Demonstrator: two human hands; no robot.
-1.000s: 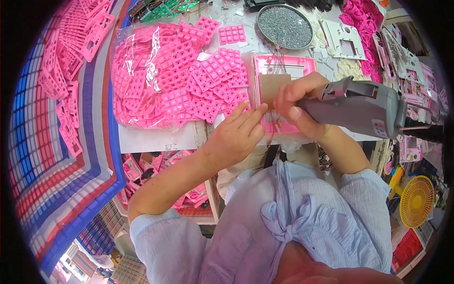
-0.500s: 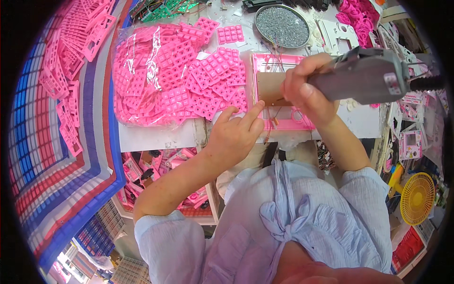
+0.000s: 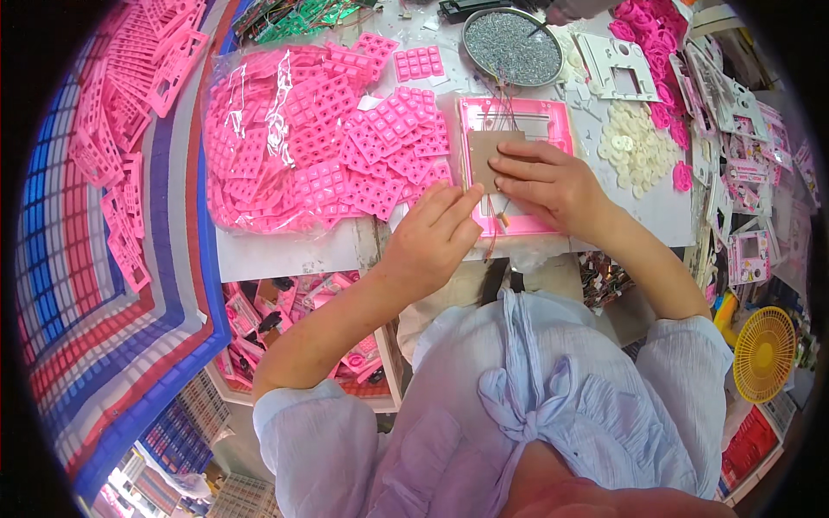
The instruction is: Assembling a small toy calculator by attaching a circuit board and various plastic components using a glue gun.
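A pink rectangular plastic case [image 3: 527,226] lies on the table in front of me, with a brown board [image 3: 484,160] on it. My right hand [image 3: 553,186] rests over the board's right part, fingers stretched out and holding nothing visible. At the left edge of the case is my left hand [image 3: 432,233], its fingers extended and a fingertip at the board's lower left corner. Thin wires [image 3: 504,97] run off the far side, and small connectors [image 3: 503,221] lie near the front. A grey powered screwdriver [image 3: 577,9] shows partly at the top edge, its thin bit over the screw dish.
Pink keypads [image 3: 380,142] spill from a clear bag [image 3: 250,147] on the left. A round dish of screws [image 3: 514,47] stands behind the case. White round pieces [image 3: 637,147] and a white panel [image 3: 617,67] lie to the right, beside pink coils [image 3: 661,43]. A yellow fan [image 3: 764,354] stands lower right.
My right hand has let go of the powered screwdriver and laid its fingers on the board. The screwdriver has moved up and away to the far edge. My left hand has stayed nearly still.
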